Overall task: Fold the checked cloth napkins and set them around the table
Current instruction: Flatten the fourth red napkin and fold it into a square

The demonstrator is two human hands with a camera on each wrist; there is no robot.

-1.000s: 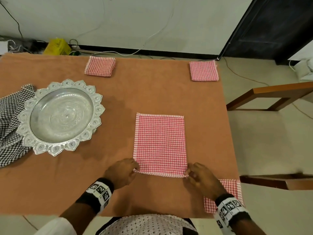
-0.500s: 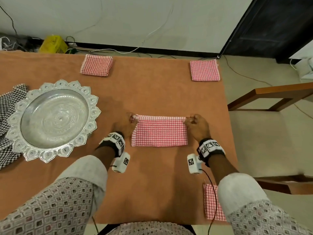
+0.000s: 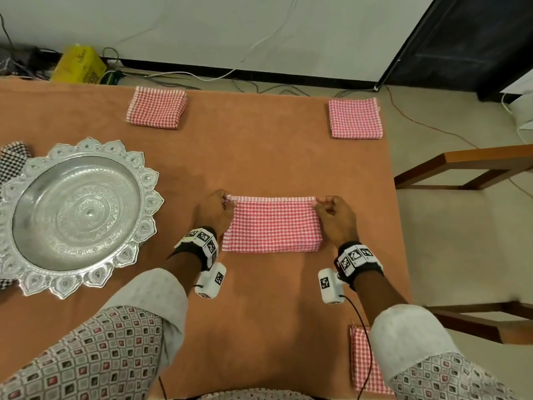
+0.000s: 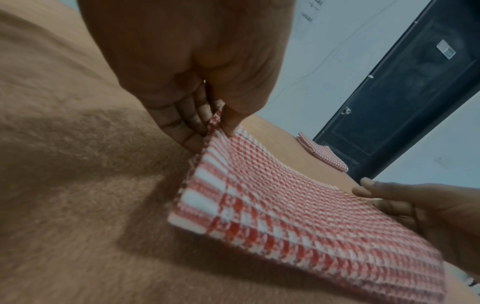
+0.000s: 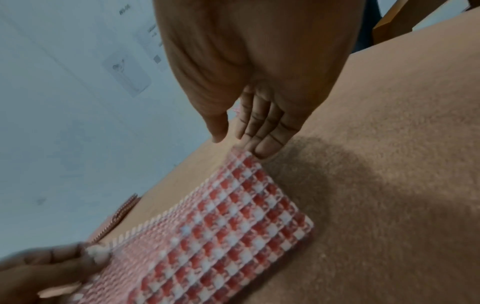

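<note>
A red checked napkin [image 3: 272, 225] lies folded in half on the orange table [image 3: 259, 157], with its doubled edge on the far side. My left hand [image 3: 226, 201] pinches its far left corner between thumb and fingers [image 4: 217, 123]. My right hand [image 3: 320, 201] holds the far right corner at its fingertips [image 5: 259, 150], with the thumb a little apart in the right wrist view. The napkin [image 4: 298, 216] rests flat on the table. Three folded red napkins sit at the far left [image 3: 157, 108], far right [image 3: 355, 118] and near right [image 3: 362, 359], the last partly under my right sleeve.
A large ornate silver tray [image 3: 78, 212] stands at the left, with a black checked cloth [image 3: 13, 160] behind it. A wooden chair [image 3: 461, 168] stands past the table's right edge. Cables and a yellow box [image 3: 79, 67] lie on the floor beyond the table.
Both hands carried the napkin's near edge over onto its far edge, which folded it in half. In the last half second they have stayed at the far corners.
</note>
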